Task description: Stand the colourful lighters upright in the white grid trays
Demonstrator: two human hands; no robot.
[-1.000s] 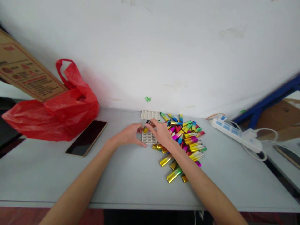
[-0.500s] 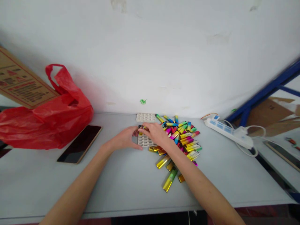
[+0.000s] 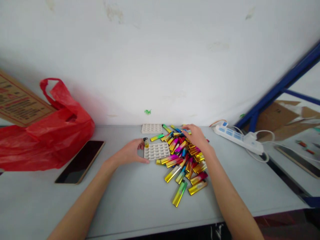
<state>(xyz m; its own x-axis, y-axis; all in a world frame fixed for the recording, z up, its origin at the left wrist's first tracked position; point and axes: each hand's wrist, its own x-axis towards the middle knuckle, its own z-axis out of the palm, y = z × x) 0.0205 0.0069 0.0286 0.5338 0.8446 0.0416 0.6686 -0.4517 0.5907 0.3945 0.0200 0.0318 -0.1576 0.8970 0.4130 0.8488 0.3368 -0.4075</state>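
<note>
Around the left edge of a white holed tray (image 3: pixel 157 152), a left hand (image 3: pixel 128 152) spread wide, thumb and fingers well apart. Just beside those fingers, at the tray's far left corner, an upright lighter (image 3: pixel 146 143). Could topple from a nudge of the left fingers if seated loosely.

Under the right hand (image 3: pixel 197 135) and spilling leftward and nearer, a heap of lighters (image 3: pixel 180 147) — likely to slide against the tray if raked carelessly.

Cannot tell whether gripping anything on the right — fingertips lost among lighters. Seemingly in a hole, that upright lighter, though too blurred at its foot to be sure. Well left of the left hand, a red bag (image 3: pixel 75 133), cut off.
</note>
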